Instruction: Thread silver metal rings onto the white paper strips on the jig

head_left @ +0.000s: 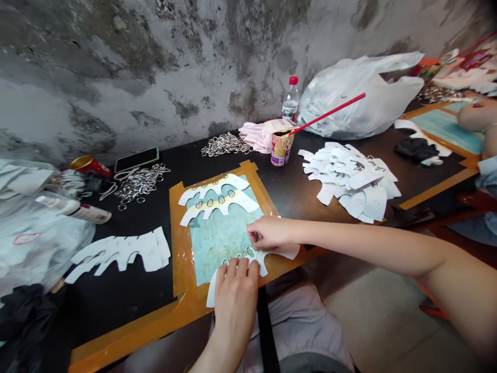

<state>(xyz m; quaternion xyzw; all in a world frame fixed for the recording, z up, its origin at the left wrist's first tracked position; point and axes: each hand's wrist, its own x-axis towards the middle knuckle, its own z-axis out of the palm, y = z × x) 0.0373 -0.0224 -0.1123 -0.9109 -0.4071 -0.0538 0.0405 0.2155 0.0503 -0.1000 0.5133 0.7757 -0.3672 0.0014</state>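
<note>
My left hand (236, 285) lies on a white curved strip with cut-out arches (212, 291) at the near edge of the taped blue-green mat (213, 243). Its fingers are stretched out and rest on the strip. Several metal rings (249, 252) show along the strip's upper edge. Just above its right part, my right hand (269, 233) is closed in a pinch; what its fingertips hold, if anything, is hidden. Farther up the mat lie two more such strips (221, 206), each with several rings set along it.
Loose rings are heaped at the left (142, 184) and back (225, 144). A strip stack (149, 251) lies left, a larger strip pile (349, 176) right. Behind are a paper cup (280, 150) with a red stick, a bottle (290, 101) and a plastic bag (349, 103). Another person's arm (476, 116) shows far right.
</note>
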